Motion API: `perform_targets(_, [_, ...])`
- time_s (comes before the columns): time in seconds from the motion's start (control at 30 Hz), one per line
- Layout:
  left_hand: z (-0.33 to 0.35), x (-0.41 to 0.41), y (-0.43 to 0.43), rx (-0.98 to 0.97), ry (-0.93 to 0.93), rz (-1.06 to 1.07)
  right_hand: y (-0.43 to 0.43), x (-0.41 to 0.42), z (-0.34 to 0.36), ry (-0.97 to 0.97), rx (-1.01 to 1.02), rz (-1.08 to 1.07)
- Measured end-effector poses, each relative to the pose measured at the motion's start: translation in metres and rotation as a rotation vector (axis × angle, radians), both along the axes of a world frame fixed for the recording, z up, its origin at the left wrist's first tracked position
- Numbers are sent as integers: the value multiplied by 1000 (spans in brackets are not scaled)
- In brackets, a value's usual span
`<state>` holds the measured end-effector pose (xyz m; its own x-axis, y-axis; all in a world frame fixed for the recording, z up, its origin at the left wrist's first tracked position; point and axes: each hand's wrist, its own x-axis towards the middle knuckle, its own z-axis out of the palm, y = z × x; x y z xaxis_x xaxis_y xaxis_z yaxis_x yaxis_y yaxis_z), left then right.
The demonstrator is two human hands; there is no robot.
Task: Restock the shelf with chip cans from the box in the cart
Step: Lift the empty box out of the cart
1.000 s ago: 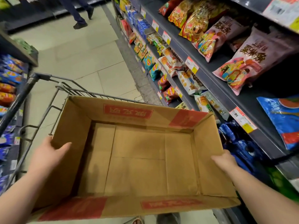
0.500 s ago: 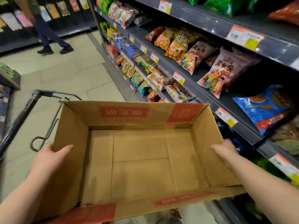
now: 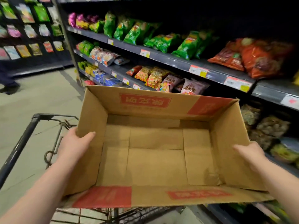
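Left grip [image 3: 72,143] is clamping the brown cardboard box [image 3: 155,160] by its left wall. Right grip [image 3: 251,153] is clamping the right.

box [image 3: 155,159]: brown cardboard, open top, red printed panels on the rim flaps, bare flap floor showing. sits slightly tilted above wire cart [image 3: 19,145], close to grey shelf [image 3: 169,59].

Plain tan cardboard box [image 3: 155,159], with solid red blocks at two corners and red label panels with tan characters on the near and far walls. Above the box, bright green chip bags [image 3: 134,33]. Up past its far right corner, orange-red bags [image 3: 258,59]. The shelf [image 3: 169,59] is dark grey and the price tags [image 3: 198,71] are white, red and yellow. Left of the box, a black cart frame [image 3: 21,143].
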<state>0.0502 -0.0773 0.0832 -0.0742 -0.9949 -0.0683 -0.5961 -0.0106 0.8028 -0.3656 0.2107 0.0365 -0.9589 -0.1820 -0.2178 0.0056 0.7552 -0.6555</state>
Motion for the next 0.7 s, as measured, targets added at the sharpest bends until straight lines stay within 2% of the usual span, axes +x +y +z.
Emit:
perform_targets(0.2, [9, -38, 24, -46, 3, -190, 106, 31, -3, 14, -87, -245])
perform_targets(0.37, [13, -83, 56, -56, -12, -387, 197, 65, 5, 15, -37, -437])
perform_targets(0.7, [13, -162, 173, -53, -42, -788, 360, 171, 15, 7, -47, -822])
